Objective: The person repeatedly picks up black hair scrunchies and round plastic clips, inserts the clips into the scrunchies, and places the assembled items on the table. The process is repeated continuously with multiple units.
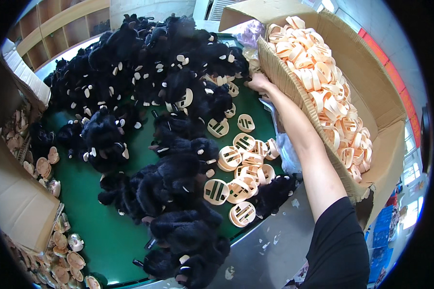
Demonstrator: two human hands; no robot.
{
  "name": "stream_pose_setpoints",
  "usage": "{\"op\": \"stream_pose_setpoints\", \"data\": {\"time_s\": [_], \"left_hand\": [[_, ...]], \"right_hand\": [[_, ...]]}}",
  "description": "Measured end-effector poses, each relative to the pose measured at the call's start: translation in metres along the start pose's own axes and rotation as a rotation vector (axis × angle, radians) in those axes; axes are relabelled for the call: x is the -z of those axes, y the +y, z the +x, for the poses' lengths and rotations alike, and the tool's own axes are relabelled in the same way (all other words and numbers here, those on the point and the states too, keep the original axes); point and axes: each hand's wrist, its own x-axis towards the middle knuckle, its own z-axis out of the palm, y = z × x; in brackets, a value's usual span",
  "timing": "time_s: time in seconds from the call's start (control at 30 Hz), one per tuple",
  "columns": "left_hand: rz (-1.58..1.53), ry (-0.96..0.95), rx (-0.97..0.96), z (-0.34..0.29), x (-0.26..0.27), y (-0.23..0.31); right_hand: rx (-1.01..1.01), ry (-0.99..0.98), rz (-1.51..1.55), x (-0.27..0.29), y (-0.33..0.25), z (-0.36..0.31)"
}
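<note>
My right hand (259, 83) reaches far out along the cardboard box's near side, at the right edge of a big pile of black plush toys (130, 62). Its fingers look curled against the dark fur there, and what they hold, if anything, is hidden. Below the hand, several cream-coloured plastic frames (246, 163), round with slots, lie loosely stacked on the green work surface (96, 202). One small black plush toy (276, 194) lies beside them, next to my forearm. More black plush toys (169, 185) run down the middle toward me. My left hand is out of the picture.
A large open cardboard box (381, 91) full of cream plastic pieces (318, 67) stands at the right, beside my arm. On the left are another carton (21, 192) and loose peach-coloured round parts (60, 238). A clear plastic bag (287, 151) lies under my forearm.
</note>
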Motion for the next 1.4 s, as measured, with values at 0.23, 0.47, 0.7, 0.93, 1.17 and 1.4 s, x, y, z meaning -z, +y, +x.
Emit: {"op": "stream_pose_setpoints", "data": {"time_s": [0.23,0.47,0.7,0.93,1.17,1.4], "left_hand": [[0.045,0.011,0.023,0.015,0.001,0.034],[-0.004,-0.081,0.028,-0.002,-0.001,0.008],[-0.057,-0.371,0.034,-0.022,0.022,-0.056],[0.028,-0.094,-0.018,-0.016,0.010,-0.006],[-0.138,-0.048,0.005,-0.014,-0.005,-0.007],[-0.098,-0.132,-0.035,-0.005,0.005,0.002]], "right_hand": [[0.379,0.170,0.042,-0.010,-0.024,-0.088],[0.478,0.231,0.080,0.026,-0.100,-0.160],[0.382,0.365,-0.014,0.019,-0.188,-0.079],[0.340,0.180,0.226,0.004,-0.207,-0.026],[0.087,0.043,0.242,-0.016,-0.163,-0.084],[0.404,-0.085,0.141,0.014,-0.148,-0.230]]}}
